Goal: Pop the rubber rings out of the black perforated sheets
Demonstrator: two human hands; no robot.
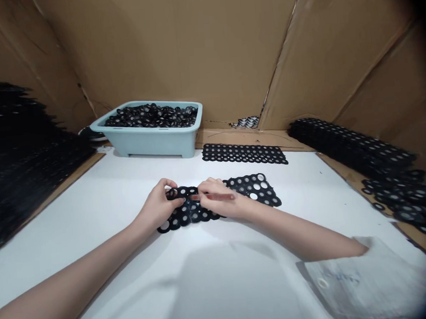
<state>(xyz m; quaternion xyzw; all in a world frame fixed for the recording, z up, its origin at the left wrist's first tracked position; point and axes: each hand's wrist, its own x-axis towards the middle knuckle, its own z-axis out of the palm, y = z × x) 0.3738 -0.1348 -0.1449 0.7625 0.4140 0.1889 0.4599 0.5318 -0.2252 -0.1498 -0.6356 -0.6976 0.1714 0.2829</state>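
A black perforated sheet of joined rings [184,219] lies across the middle of the white table. At its left end my left hand [161,204] pinches the upper edge, thumb toward the second row. My right hand [215,198] rests over the middle of the sheet, its fingers closed around a reddish-brown tool [221,196] whose tip points left toward my left thumb. Several openings at the sheet's right end look white. My right hand hides part of the sheet's middle.
A light blue tub [153,140] full of black rings stands at the back left. Behind the sheet lies another black ring sheet [243,153]. Black sheets are stacked at the far left [23,158] and right [358,149]. Cardboard walls surround the white table [134,291].
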